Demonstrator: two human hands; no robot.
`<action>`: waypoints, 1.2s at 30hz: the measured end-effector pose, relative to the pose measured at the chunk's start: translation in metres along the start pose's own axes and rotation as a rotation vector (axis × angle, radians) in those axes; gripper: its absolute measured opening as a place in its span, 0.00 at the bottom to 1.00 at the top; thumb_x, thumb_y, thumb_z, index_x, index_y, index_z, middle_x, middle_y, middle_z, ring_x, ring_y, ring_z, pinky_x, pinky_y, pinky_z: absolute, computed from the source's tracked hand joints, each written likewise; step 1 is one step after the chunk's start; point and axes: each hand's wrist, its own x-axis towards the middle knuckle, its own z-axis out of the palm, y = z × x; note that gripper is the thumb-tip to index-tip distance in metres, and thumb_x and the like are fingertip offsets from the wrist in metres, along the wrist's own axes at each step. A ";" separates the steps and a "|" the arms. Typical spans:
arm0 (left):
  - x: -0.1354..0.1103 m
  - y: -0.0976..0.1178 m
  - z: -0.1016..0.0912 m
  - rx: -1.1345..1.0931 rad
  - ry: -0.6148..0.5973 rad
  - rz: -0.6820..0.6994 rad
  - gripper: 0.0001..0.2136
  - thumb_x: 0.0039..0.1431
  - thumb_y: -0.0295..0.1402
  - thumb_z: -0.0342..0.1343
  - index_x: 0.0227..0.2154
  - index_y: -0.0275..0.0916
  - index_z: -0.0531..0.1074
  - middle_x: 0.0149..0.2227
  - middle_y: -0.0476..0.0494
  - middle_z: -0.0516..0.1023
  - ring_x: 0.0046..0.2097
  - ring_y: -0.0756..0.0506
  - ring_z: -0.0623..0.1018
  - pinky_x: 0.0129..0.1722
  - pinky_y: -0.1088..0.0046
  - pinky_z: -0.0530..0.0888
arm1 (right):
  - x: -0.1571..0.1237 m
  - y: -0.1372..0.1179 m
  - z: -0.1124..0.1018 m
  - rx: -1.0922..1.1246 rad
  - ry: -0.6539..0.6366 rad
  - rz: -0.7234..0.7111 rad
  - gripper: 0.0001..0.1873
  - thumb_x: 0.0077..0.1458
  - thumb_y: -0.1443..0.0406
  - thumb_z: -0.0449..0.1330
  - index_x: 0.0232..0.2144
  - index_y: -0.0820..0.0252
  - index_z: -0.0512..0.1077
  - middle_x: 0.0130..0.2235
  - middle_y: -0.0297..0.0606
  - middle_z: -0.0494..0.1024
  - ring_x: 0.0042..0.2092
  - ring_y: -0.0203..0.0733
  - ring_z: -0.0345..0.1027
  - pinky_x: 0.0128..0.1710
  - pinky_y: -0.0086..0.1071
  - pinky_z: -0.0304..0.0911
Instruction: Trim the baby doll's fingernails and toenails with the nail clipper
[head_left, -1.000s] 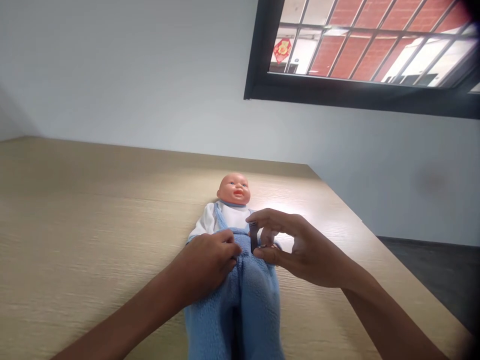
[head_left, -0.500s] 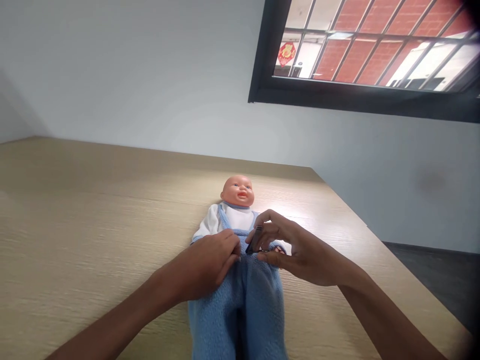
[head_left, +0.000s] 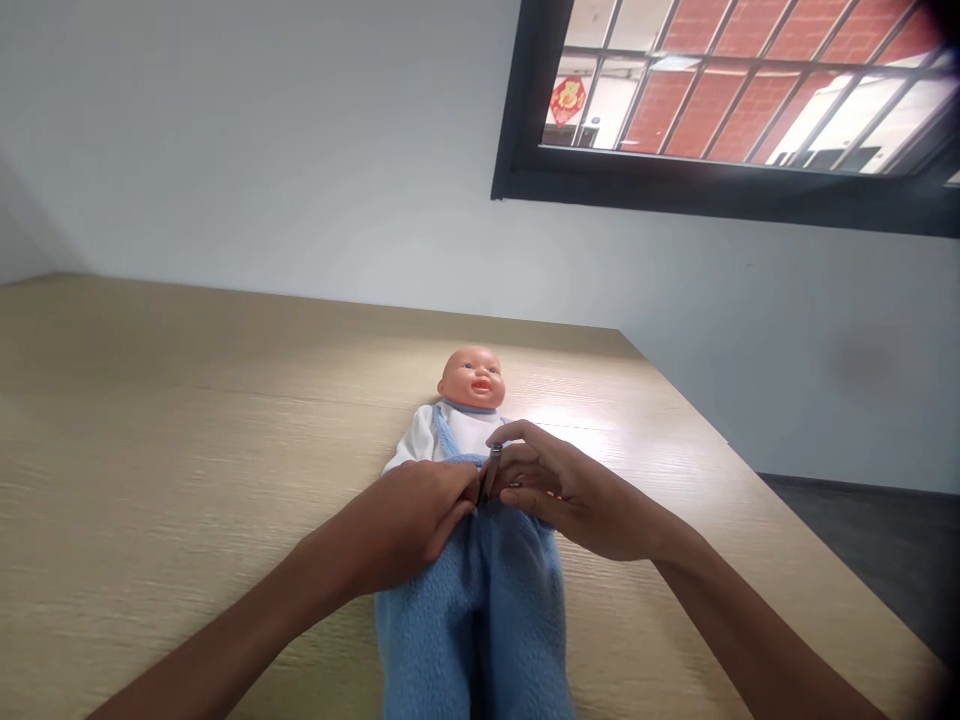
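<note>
**Dark tool [head_left: 490,470] over the waist of a doll [head_left: 510,560]**

The tool tilts just below frame centre — the right hand [head_left: 585,500] holds it in bent fingers. The left hand [head_left: 409,520] curls beside it; whether it grips anything, I cannot tell. Beneath both, the doll lies face-up on the worktop [head_left: 225,450] — a barred window [head_left: 727,100] upper right.

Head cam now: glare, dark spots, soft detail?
Head view: bright glare on the table, right of the doll's head; right-hand corners darken. Also head view: highlights through the window wash out; the small tool at the right hand lacks crisp detail.
</note>
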 end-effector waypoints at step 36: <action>-0.002 -0.006 -0.003 0.009 -0.017 0.016 0.07 0.66 0.29 0.50 0.32 0.39 0.69 0.28 0.52 0.72 0.29 0.51 0.67 0.30 0.73 0.61 | 0.006 0.004 -0.006 0.219 0.029 0.286 0.13 0.52 0.65 0.63 0.41 0.58 0.68 0.39 0.39 0.82 0.37 0.40 0.76 0.23 0.25 0.58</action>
